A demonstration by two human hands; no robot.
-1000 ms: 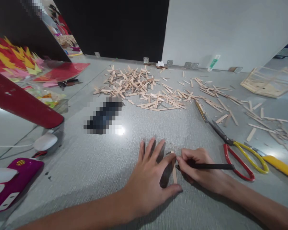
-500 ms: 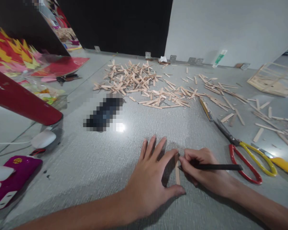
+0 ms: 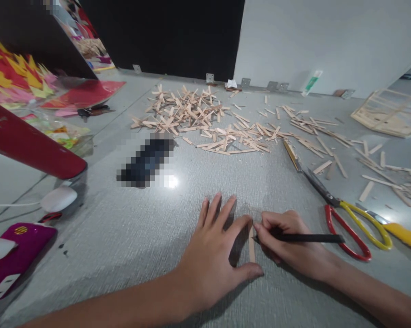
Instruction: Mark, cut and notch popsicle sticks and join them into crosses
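Observation:
A short, flat wooden craft stick lies upright in the picture on the grey surface. My left hand is spread flat beside it, with the index fingertip at its far end and the thumb at its near end, pinning it down. Between the fingers of my right hand is a slim black pencil, whose tip meets the stick's right edge. To the right of that hand lie scissors with one red and one yellow handle loop.
Many cut wooden sticks are heaped ahead. A yellow cutter lies at right, a wooden frame beyond. At left are a red pole, a white plug and a purple power strip. Black and white panels stand behind.
The view has shifted very slightly. Both hands keep nearly the same pose, and the pencil tip stays at the stick.

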